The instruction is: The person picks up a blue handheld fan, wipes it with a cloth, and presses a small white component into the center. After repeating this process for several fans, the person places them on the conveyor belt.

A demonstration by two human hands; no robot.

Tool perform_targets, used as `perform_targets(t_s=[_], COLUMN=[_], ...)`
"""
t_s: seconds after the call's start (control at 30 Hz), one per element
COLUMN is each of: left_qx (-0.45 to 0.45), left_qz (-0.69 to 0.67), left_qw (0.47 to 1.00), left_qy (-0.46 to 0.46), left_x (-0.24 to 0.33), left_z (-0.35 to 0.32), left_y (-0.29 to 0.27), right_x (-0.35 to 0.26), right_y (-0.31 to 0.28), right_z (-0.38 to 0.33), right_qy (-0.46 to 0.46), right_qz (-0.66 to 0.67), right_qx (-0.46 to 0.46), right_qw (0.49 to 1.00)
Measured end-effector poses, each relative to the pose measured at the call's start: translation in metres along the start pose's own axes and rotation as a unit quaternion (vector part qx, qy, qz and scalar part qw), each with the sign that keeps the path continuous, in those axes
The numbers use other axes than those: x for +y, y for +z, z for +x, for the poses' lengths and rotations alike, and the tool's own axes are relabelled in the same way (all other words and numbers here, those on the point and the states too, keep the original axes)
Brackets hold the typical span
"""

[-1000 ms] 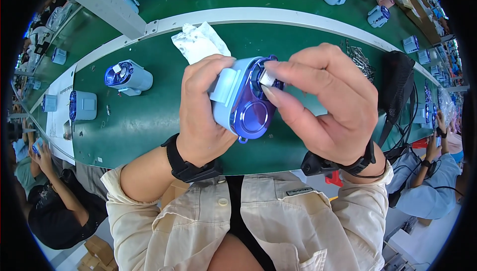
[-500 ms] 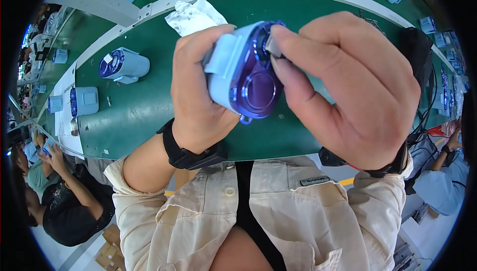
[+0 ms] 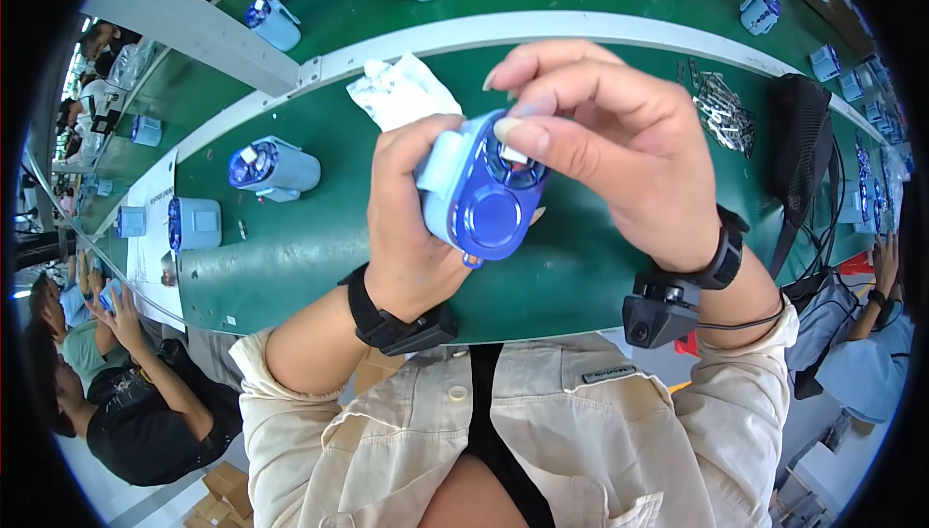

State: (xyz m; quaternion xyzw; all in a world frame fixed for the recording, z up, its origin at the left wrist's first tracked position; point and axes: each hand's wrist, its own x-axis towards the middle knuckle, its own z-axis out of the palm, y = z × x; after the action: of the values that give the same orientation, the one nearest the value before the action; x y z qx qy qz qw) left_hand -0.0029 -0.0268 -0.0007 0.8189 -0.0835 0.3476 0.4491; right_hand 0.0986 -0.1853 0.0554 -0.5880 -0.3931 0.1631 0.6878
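My left hand [image 3: 411, 209] wraps round a light-blue plastic housing [image 3: 440, 165] with a shiny blue face, holding it tilted above the bench. On that face are a large ring and, at the upper end, a round recess. A small whitish piece [image 3: 514, 154] sits in the recess, partly covered by my right thumb. My right hand [image 3: 619, 146] is at this upper end, its thumb touching the face and the index fingertip close by. Its other fingers are curled and raised. Whether anything is pinched between thumb and index finger is hidden.
Similar light-blue housings [image 3: 276, 168] stand on the green bench [image 3: 319, 271], left and far side. A crumpled white sheet [image 3: 402, 92] lies behind my left hand. Small metal parts [image 3: 724, 114] are piled at the right, by a black mesh bag [image 3: 801, 131] and cables. People work at both sides.
My right hand has shifted, its fingers now raised and its thumb on the face. The whitish piece, pinched before, now shows in the recess. The view has tilted toward the far side.
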Motion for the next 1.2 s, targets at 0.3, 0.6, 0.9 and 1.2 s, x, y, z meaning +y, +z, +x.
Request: perform_targets(t_s=[0.3, 0.6, 0.9, 1.2], left_qx=[0.017, 0.021, 0.024, -0.019], left_qz=[0.042, 0.098, -0.004, -0.031], left_qw=[0.999, 0.995, 1.000, 0.999], left_qy=[-0.019, 0.021, -0.014, 0.009], left_x=[-0.006, -0.008, -0.004, -0.006], left_z=[-0.005, -0.002, -0.003, 0.000], left_y=[0.003, 0.001, 0.003, -0.004], right_x=[-0.007, 0.010, 0.020, 0.016], right_y=[0.008, 0.027, 0.027, 0.000], right_z=[-0.003, -0.012, -0.010, 0.007], right_qy=[0.070, -0.124, 0.009, 0.148], right_qz=[-0.029, -0.196, 0.091, 0.251], right_qx=[0.059, 0.161, 0.071, -0.180], right_qw=[0.995, 0.959, 0.993, 0.940])
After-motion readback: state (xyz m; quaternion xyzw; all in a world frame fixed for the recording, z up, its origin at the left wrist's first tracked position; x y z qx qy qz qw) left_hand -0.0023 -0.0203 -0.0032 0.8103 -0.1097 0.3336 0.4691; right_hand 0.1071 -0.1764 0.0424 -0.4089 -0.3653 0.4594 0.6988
